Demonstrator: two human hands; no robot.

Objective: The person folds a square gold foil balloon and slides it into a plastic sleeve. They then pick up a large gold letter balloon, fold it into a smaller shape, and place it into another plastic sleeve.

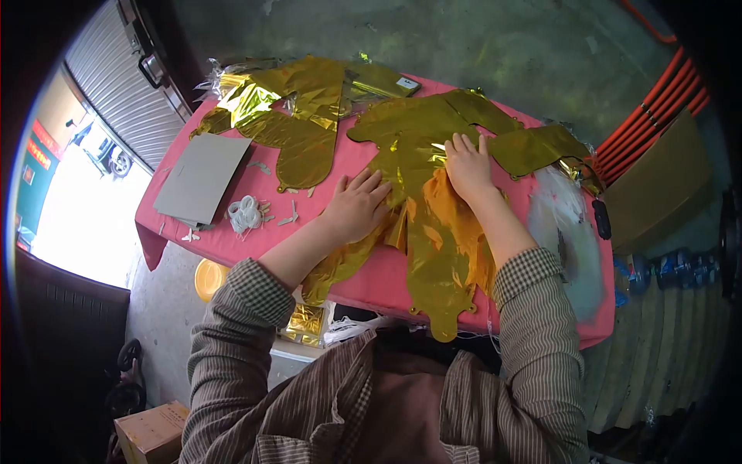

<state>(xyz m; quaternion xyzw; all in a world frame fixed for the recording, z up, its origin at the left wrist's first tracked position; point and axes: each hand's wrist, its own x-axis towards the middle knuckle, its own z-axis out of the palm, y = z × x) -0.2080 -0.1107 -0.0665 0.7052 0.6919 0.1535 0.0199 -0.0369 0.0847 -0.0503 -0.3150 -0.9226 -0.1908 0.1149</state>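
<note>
A large gold foil balloon [440, 267], uninflated, is spread over the pink tablecloth [510, 224] in front of me. Its outline has several lobes with small tabs, and one lobe hangs over the near edge. My left hand [359, 207] lies flat with fingers apart on the left part of the foil. Farther up and to the right, my right hand [468, 166] rests on the foil, fingers stretched out and slightly spread. Beneath that wrist the foil looks crumpled and orange. More gold foil [305, 151] lies at the back left of the table.
Grey card sheets [199, 178] and a bundle of white string [246, 214] are on the left of the table. Clear plastic [560, 209] covers the right side, near a black-handled object [601, 220]. A cardboard box [154, 429] stands on the floor at lower left.
</note>
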